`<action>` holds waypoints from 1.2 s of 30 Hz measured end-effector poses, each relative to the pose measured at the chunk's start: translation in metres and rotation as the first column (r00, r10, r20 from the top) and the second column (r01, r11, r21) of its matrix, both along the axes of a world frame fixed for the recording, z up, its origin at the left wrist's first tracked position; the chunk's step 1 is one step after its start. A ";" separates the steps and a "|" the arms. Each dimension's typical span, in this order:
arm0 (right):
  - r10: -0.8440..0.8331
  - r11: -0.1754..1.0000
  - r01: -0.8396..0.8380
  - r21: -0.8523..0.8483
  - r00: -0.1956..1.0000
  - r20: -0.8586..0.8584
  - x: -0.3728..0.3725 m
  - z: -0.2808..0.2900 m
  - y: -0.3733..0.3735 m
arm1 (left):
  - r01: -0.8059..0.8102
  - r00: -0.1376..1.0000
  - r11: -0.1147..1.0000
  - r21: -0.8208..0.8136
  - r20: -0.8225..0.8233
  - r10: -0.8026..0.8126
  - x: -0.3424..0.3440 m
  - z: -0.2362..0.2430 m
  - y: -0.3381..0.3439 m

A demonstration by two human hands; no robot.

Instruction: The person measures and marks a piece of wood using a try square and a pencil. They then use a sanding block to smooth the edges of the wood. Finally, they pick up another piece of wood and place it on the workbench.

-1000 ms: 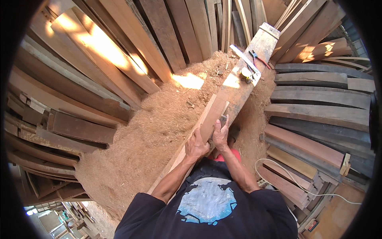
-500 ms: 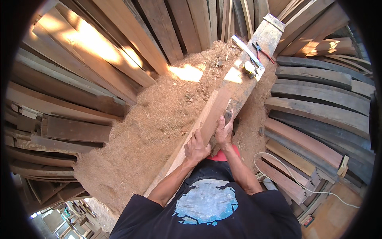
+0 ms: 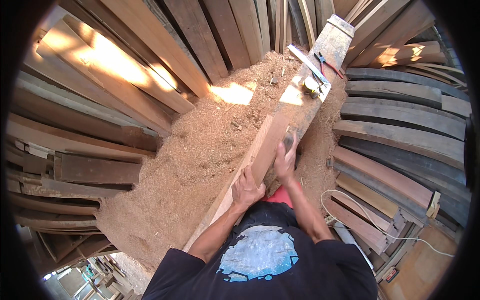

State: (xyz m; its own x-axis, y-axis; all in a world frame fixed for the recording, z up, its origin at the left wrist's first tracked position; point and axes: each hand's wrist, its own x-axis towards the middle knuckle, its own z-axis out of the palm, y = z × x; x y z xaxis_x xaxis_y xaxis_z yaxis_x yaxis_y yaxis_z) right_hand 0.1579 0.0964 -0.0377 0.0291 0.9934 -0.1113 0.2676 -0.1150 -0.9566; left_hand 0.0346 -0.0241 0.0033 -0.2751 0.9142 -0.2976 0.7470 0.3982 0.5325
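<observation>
A long light-brown wooden plank (image 3: 270, 140) lies slantwise in front of me along a narrow bench. My left hand (image 3: 248, 189) is closed over the plank's near part, fingers bent across its upper face. Farther along, at the plank's right edge, my right hand (image 3: 285, 164) is wrapped round a dark block-shaped tool (image 3: 288, 140). Its underside and exact kind are hidden by the fingers. The tool is at or very near the plank's edge; contact cannot be made out.
On the worn bench (image 3: 332, 42) lie pliers (image 3: 321, 61), a pale metal straightedge (image 3: 306, 62) and what looks like a tape measure (image 3: 311, 86). Wood shavings (image 3: 185, 175) cover the floor. Timber stacks (image 3: 400, 120) stand all round; a white cable (image 3: 372, 220) loops at the right.
My right hand has slid a little forward along the plank with the dark tool, its fingers now closed more tightly round it. My left hand keeps its place on the plank.
</observation>
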 end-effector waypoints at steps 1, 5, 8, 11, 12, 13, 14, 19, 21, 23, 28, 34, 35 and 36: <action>-0.002 1.000 0.003 -0.027 1.000 0.022 -0.002 0.001 -0.026 | 0.001 1.000 1.000 -0.011 0.004 -0.001 0.001 0.002 0.001; -0.036 0.999 0.037 -0.012 0.997 0.075 -0.007 0.002 -0.012 | -0.018 1.000 1.000 -0.015 0.017 0.018 0.001 0.003 -0.003; -0.056 0.991 0.052 -0.124 0.998 -0.030 0.003 0.011 0.073 | -0.008 1.000 0.999 -0.044 0.001 0.008 0.002 0.004 -0.005; -0.131 0.989 0.132 -0.064 0.991 0.018 0.035 -0.021 0.143 | 0.022 1.000 0.997 -0.071 0.001 -0.022 0.000 0.009 0.008; -0.193 0.981 0.193 -0.008 0.980 0.047 0.041 -0.036 0.154 | 0.020 1.000 0.997 -0.080 0.018 -0.019 -0.002 0.006 0.009; -0.163 0.986 0.162 -0.022 0.986 -0.033 0.046 -0.029 0.156 | 0.007 0.999 0.996 -0.094 0.035 -0.004 -0.004 0.004 0.009; -0.135 0.990 0.132 -0.039 0.985 -0.109 0.054 -0.019 0.148 | -0.031 0.993 0.996 -0.086 0.110 0.040 -0.009 0.006 0.011; -0.085 0.989 0.031 -0.143 0.916 -0.392 0.093 -0.023 0.076 | -0.131 0.880 0.991 -0.005 0.460 0.118 -0.051 -0.018 0.043; -0.087 0.983 -0.004 -0.181 0.867 -0.491 0.098 -0.035 0.052 | -0.034 0.926 0.998 -0.046 0.374 0.048 -0.050 -0.008 0.068; -0.116 0.970 -0.039 -0.240 0.795 -0.596 0.091 -0.041 0.047 | 0.047 0.955 0.998 -0.050 0.293 -0.031 -0.033 0.004 0.095; -0.248 0.922 -0.086 -0.378 0.619 -0.745 0.083 -0.046 0.061 | 0.124 0.989 0.979 -0.160 0.095 -0.110 0.011 0.006 0.131; -0.324 0.861 -0.123 -0.494 0.615 -0.719 0.119 -0.063 0.076 | 0.236 0.962 0.971 -0.042 0.150 -0.227 0.055 -0.005 0.104; -0.323 0.858 -0.101 -0.503 0.655 -0.683 0.126 -0.059 0.079 | 0.224 0.964 0.973 -0.058 0.158 -0.213 0.063 -0.001 0.102; -0.378 0.812 -0.144 -0.565 0.608 -0.698 0.133 -0.055 0.082 | 0.211 0.966 0.975 -0.075 0.166 -0.197 0.069 0.003 0.103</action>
